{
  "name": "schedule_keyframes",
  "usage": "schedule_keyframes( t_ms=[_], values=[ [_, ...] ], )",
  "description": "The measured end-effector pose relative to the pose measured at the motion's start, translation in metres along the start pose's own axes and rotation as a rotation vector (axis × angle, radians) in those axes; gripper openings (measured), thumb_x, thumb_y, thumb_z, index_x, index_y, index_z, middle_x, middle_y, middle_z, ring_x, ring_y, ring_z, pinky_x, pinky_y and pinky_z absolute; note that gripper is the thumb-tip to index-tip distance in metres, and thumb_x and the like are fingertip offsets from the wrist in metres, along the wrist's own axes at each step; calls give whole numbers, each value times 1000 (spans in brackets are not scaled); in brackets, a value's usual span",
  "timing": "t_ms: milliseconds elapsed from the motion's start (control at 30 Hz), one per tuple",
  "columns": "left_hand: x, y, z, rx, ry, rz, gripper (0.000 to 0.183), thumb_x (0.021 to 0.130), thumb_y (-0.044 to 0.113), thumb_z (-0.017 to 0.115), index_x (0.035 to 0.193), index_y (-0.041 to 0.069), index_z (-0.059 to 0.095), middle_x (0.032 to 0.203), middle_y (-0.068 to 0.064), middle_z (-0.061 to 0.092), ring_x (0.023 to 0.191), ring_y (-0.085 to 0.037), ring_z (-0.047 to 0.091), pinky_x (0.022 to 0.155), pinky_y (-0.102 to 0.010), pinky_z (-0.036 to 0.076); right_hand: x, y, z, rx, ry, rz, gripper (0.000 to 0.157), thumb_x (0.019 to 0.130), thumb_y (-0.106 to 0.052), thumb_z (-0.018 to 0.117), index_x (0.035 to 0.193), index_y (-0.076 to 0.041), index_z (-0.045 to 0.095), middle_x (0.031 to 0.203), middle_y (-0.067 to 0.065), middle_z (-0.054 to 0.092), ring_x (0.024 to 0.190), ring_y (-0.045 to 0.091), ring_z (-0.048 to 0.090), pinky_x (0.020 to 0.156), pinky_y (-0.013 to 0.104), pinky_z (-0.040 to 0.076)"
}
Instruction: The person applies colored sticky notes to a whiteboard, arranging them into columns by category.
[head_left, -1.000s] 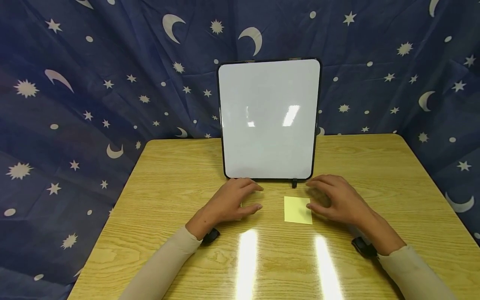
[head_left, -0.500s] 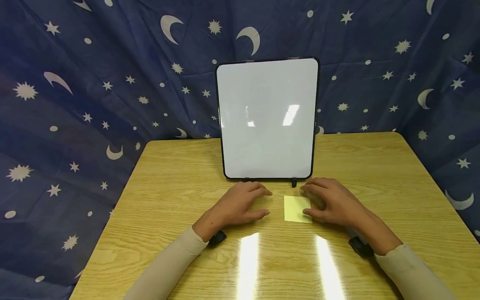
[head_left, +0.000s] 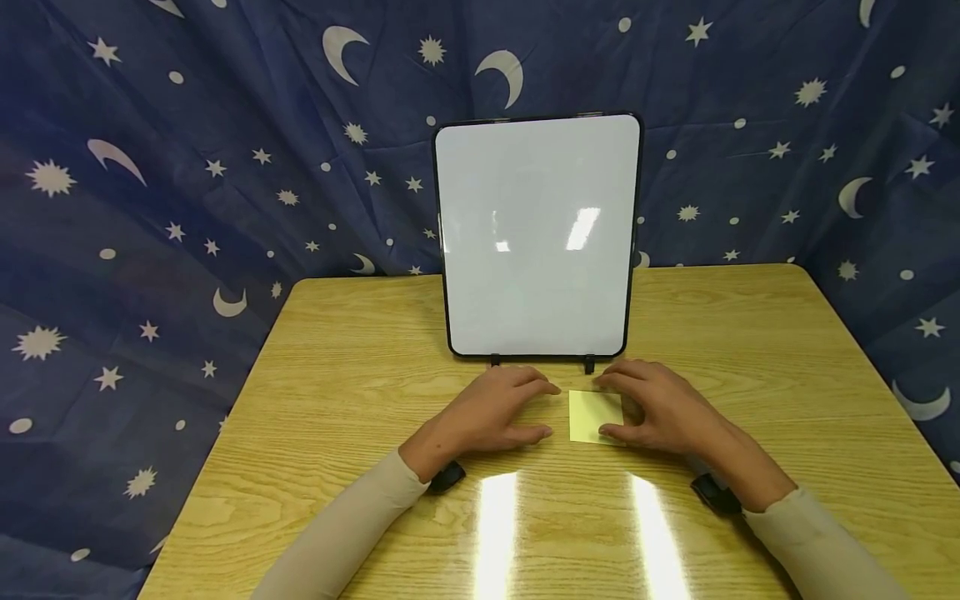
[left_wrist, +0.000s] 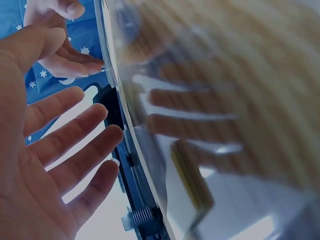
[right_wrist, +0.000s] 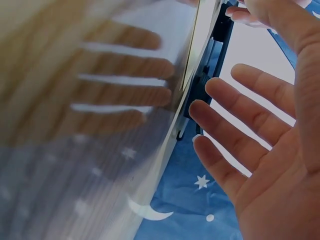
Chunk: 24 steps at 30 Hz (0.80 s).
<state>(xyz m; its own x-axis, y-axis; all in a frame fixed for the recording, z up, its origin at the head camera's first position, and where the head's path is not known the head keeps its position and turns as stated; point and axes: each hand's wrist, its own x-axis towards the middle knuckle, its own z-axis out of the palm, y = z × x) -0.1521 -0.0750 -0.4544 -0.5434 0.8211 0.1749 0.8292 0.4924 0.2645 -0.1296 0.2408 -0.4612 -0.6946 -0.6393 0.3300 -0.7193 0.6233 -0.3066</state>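
Note:
A square yellow sticky note lies flat on the wooden table. My right hand hovers at its right side, thumb and fingertips overlapping the note's edge in the head view. To the left of the note is my left hand, its fingers pointing right with a small gap to the paper. Both wrist views show relaxed, spread fingers on the left hand and the right hand, nothing held. A yellowish block appears on the table in the left wrist view; whether it is the same note I cannot tell.
A white board with a black frame stands upright behind the hands, on small black feet. A blue curtain with moons and stars surrounds the wooden table. Light glares off the glossy tabletop in front.
My left hand has moved right, towards the sticky note, uncovering the board's left foot. My right hand has shifted slightly left, further over the note. The note and board stay put.

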Motion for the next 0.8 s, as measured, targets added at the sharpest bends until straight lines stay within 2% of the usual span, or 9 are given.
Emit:
schedule_keyframes(
  t_ms=[367,600,800],
  values=[
    [10,10,5,39,-52,3,56,101,53,66,146,20,63,137,3,63,122,-14,63,102,-38,51,1,-7,3,-6,-43,22,62,79,-41,94,128,-10,74,124,0,69,115,25,67,95,49,56],
    [14,15,6,57,-74,0,55,101,53,66,145,20,63,138,3,63,122,-15,64,105,-36,51,1,-8,5,-18,-50,9,59,75,-42,96,121,-10,75,121,0,68,113,23,67,95,47,56],
    [19,21,8,98,-117,-10,59,101,53,66,148,17,62,142,0,63,128,-17,62,109,-38,49,0,-10,5,-24,-62,3,58,73,-43,97,115,-8,76,123,5,68,116,27,66,98,48,54]
  ],
)
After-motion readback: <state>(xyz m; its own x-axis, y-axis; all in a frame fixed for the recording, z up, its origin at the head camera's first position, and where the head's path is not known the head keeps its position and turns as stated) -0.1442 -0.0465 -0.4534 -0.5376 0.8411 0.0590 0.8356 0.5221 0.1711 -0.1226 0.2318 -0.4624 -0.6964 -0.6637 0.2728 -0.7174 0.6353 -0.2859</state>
